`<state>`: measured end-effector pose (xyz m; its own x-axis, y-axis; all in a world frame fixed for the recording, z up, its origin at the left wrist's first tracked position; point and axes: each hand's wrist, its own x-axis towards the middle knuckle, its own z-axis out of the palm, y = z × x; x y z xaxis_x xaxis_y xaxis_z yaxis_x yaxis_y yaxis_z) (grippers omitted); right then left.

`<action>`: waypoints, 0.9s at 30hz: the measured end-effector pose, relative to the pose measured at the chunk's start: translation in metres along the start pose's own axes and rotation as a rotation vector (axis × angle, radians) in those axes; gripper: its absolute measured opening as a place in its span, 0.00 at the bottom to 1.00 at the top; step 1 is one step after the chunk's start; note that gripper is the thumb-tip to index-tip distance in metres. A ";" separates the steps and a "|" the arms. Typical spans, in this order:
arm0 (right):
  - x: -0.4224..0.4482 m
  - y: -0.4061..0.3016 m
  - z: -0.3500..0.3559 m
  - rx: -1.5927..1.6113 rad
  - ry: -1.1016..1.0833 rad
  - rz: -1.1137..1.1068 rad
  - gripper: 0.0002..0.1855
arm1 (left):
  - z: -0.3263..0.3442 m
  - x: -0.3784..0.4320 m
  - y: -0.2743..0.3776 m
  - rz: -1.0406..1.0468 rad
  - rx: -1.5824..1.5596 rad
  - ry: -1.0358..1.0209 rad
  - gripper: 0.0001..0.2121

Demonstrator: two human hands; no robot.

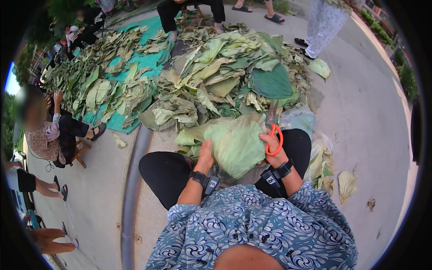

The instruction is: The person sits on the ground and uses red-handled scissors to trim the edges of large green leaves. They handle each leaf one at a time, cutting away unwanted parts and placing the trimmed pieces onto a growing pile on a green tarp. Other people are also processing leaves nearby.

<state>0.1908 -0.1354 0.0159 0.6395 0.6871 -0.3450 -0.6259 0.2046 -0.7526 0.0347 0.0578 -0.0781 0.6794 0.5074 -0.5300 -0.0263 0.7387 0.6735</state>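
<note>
A large pale green dried leaf [238, 145], probably lotus, is spread between my two hands above my lap. My left hand [205, 157] grips its left edge, with the fingers hidden behind the leaf. At the opposite edge, my right hand [274, 152] pinches the leaf and also carries orange-handled scissors [279, 141]. The blades of the scissors point away from me, beside the leaf's upper right corner. Just beyond the held leaf rises a big heap of dried leaves [216, 74], green and yellowish.
More leaves lie on a green tarp [116, 118] at the left. A metal pipe or rail [133, 189] crosses the concrete. Clear plastic bags [298, 119] sit by my right knee, near a loose leaf [347, 186]. A seated person [44, 135] is at left; another person's legs [190, 13] are beyond the heap.
</note>
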 end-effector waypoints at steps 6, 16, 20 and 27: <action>0.008 0.006 -0.003 0.276 0.241 -0.090 0.08 | 0.035 -0.043 -0.014 0.140 0.298 -0.394 0.47; 0.000 0.010 0.017 -0.026 -0.094 0.029 0.12 | 0.071 -0.051 -0.038 0.374 0.967 -0.527 0.44; -0.006 -0.002 0.031 -0.158 -0.074 -0.063 0.10 | 0.052 -0.041 -0.047 0.056 0.383 -0.372 0.27; -0.004 0.002 0.024 -0.409 -0.029 -0.234 0.12 | 0.015 -0.028 -0.017 -0.009 -0.282 -0.384 0.24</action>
<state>0.1763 -0.1212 0.0291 0.7257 0.6758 -0.1286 -0.2356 0.0685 -0.9694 0.0273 0.0246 -0.0666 0.9009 0.3393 -0.2708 -0.1812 0.8608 0.4756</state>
